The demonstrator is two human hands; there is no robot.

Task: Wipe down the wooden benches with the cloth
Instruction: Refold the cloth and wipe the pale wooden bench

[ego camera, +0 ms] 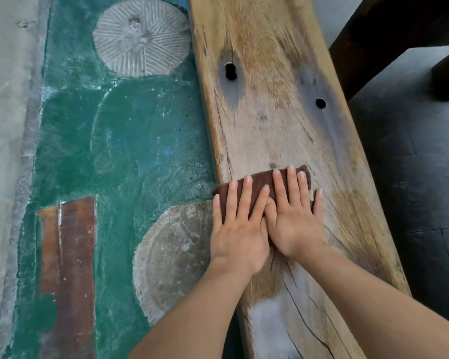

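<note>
A long weathered wooden bench (270,104) runs from the top middle to the bottom right of the head view. A folded dark brown cloth (259,181) lies across it, its left end at the bench's left edge. My left hand (237,226) presses flat on the cloth's left part, fingers spread. My right hand (293,216) lies flat on its right part, thumb overlapping my left hand. Most of the cloth is hidden beneath my palms. Two dark holes (230,71) pierce the plank farther up.
Left of the bench is a green painted floor (130,141) with two round grooved stones (143,35) set in it and a brown plank patch (68,268). Dark slate tiles (412,164) and a dark wooden piece of furniture (399,29) lie to the right.
</note>
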